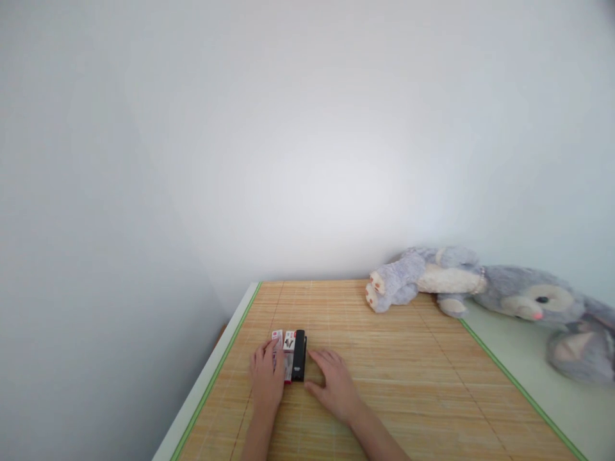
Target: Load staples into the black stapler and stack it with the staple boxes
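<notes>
The left hand (269,371) lies flat over some small boxes, with its fingers pointing away. The palm hides what is under it, so I cannot tell if that hand is holding anything or just resting. The right hand (335,385) has its thumb and fingers spread wide apart, with the gap turned to the black stapler (299,355). The stapler lies between the two hands, long way pointing away from them. The right thumb is by its near end, and the right fingers are just beside its long side. I cannot tell if they touch it.

Between the stapler and the left fingers is a white box (289,340) with a dark picture on it. A pink and white box (277,335) pokes out past the left fingertips, to the left of the white one.

Under both hands is a straw-colored mat (408,384) with a green edge (498,362) on each side. The mat sits on a white table (526,355).

Far past the right hand, over to the right, a big gray soft toy (504,288) lies on its side. Its feet are on the mat, and its head and long ears reach over the table. Behind everything is a pale wall (307,141).
</notes>
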`<state>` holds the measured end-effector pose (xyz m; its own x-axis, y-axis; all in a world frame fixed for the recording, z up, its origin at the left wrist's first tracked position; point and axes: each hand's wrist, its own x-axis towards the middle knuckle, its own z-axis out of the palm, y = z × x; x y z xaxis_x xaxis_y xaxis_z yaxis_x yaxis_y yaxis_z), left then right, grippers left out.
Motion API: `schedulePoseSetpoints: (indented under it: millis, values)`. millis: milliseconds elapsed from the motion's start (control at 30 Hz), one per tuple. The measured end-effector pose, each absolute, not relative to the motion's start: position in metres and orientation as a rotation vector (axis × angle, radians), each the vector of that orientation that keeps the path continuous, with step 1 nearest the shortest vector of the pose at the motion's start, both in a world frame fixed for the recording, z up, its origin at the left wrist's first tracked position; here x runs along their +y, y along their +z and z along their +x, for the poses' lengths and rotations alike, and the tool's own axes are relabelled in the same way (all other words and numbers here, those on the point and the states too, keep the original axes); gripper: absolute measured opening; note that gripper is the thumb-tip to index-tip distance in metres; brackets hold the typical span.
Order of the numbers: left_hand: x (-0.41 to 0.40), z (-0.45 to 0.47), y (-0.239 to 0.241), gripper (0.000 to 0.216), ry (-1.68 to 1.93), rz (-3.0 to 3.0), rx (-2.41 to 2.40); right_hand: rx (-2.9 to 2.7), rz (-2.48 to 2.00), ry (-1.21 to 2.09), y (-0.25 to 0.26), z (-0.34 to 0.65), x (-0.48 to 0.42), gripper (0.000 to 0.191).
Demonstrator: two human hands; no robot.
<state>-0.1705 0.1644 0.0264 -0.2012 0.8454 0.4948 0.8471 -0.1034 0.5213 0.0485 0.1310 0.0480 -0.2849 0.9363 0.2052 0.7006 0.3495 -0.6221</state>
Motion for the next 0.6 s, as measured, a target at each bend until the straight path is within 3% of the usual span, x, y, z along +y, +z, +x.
schedulePoseSetpoints:
  millis: [200, 367, 600]
  values:
    - [0.112, -0.119, 0.043, 0.037, -1.354, -2.034, -1.948, -2.037, -1.698, 0.352, 0.029, 0.119, 0.091, 0.057]
    - [0.095, -0.045, 0.042, 0.042, -1.016, -2.669, -1.735, -2.043, -1.886, 0.192, 0.021, 0.172, 0.079, 0.061]
    - [0.112, -0.024, 0.021, 0.056, -0.768, -2.582, -1.789, -1.968, -2.091, 0.096, 0.021, 0.194, 0.076, 0.068]
